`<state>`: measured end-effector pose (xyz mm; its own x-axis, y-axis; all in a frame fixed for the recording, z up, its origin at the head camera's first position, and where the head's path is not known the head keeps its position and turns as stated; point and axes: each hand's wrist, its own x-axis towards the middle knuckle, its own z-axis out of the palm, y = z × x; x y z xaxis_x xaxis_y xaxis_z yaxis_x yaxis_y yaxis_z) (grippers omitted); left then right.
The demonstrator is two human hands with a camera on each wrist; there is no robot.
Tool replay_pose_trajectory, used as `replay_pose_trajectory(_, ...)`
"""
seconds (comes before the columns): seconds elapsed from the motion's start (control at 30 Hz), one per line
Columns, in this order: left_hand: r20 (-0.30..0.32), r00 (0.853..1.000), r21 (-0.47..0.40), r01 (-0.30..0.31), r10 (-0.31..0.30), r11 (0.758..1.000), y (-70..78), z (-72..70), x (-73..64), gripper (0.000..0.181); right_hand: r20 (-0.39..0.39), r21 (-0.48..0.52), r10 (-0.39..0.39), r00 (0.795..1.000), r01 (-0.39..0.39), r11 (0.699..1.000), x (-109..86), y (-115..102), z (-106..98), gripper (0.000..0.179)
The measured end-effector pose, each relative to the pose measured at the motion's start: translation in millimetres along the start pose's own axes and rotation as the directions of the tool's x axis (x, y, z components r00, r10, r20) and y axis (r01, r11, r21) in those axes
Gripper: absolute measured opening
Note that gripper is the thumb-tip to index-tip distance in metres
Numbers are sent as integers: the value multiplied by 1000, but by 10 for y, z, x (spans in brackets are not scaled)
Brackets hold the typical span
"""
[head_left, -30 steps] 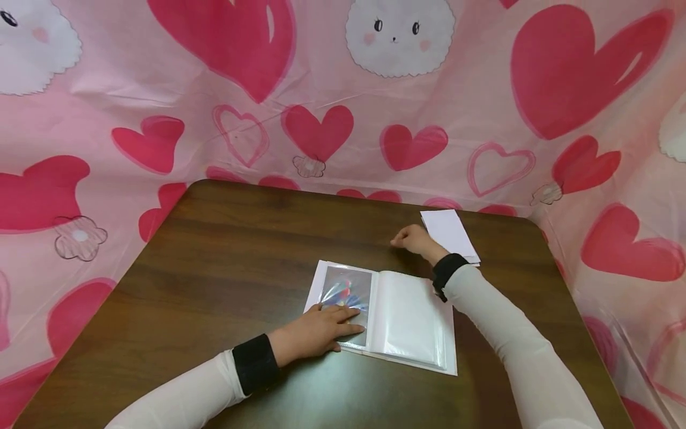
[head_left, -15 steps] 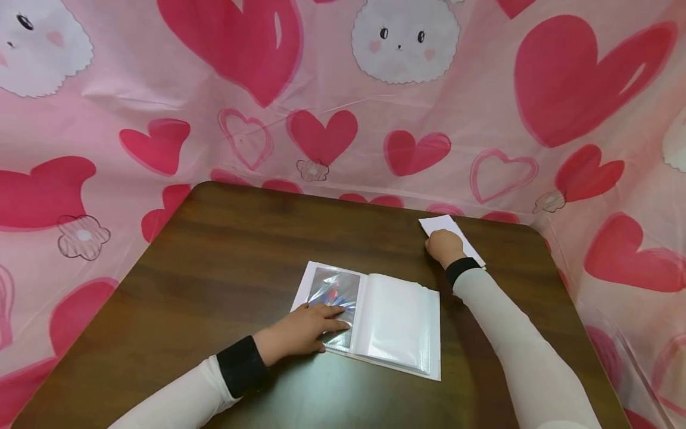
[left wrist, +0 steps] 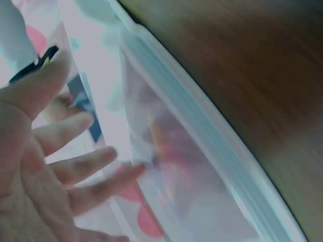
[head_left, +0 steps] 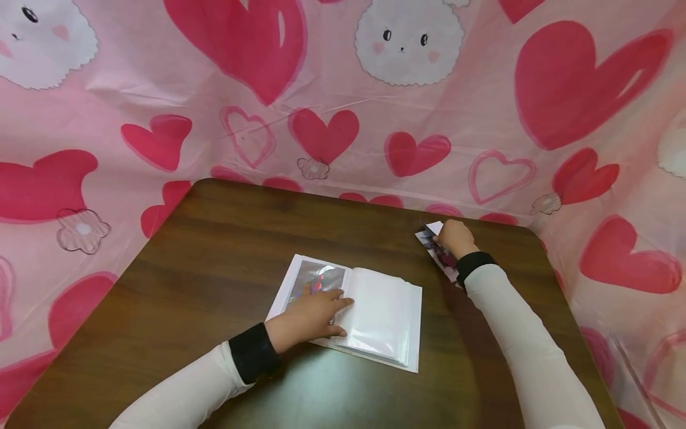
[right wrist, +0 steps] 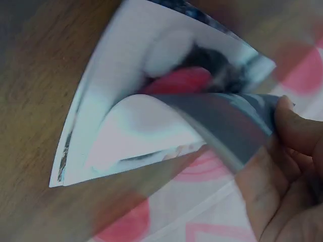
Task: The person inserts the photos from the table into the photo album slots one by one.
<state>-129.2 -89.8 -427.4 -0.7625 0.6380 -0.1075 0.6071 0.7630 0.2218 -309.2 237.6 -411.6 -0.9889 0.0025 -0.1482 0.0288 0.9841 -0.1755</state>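
Note:
An open photo album [head_left: 377, 310] lies on the table, with a clear-sleeved picture on its left page and a blank white right page. Over the left page and the fold, my left hand [head_left: 313, 316] is spread; in the left wrist view its fingers [left wrist: 86, 164] are straight and hold nothing. Towards the back right, my right hand [head_left: 457, 238] pinches the edge of a photo [right wrist: 227, 123] between thumb and fingers. That photo curls up from a small stack of photos [right wrist: 156, 38], whose upper print shows red and black shapes.
The dark wooden table [head_left: 230, 238] extends around the album, its rounded back corners in view. Behind it hangs a pink cloth [head_left: 321, 65] printed with hearts and white faces.
My right hand has moved right from beside the stack onto it and gripped a photo, baring printed pictures where white backs showed. The album has shifted left in view; my left hand lies nearer its fold.

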Motion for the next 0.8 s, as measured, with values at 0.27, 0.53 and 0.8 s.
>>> replay_pose_trajectory(0.27,53,991,67,-128,125,989,406,116,384,74,-425,150,-151,892,235,960,-370,-140,-358,23)
replay_pose_trajectory(0.53,63,994,88,-96,90,992,461,204,433,71,79,922,-203,976,6,388,-462,-357,-11,9)
replay_pose_trajectory(0.8,10,994,96,-113,113,989,461,268,500,69,208,955,-160,965,-165,248,-494,-337,373,14)
